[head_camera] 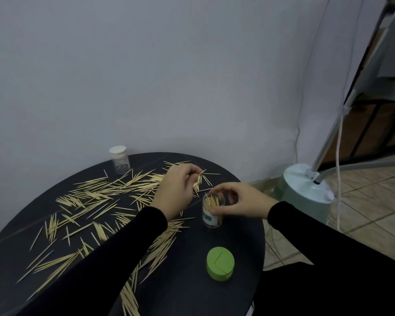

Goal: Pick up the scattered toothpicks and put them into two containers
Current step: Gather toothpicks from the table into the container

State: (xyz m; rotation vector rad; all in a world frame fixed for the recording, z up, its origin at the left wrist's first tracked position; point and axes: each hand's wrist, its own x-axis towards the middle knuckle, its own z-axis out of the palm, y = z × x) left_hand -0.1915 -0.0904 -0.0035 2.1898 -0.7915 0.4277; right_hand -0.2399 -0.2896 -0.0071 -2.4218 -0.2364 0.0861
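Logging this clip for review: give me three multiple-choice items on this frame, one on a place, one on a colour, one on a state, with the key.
1. Where does the capped container stand?
A. at the table's far edge, near the wall
B. beside the loose lid
C. on the floor

2. What colour is the loose lid lying on the table?
A. white
B. green
C. red

3. What is the state of the open container?
A. capped and empty
B. tipped on its side
C. upright, uncapped, toothpicks inside, right hand around it

Key:
1 A, it stands alone at the far rim, beyond the scattered toothpicks.
2 B, the lid near the front edge is plainly green.
3 C, the right hand curls round it while sticks poke from its open top; the left hand pinches a few toothpicks nearby.
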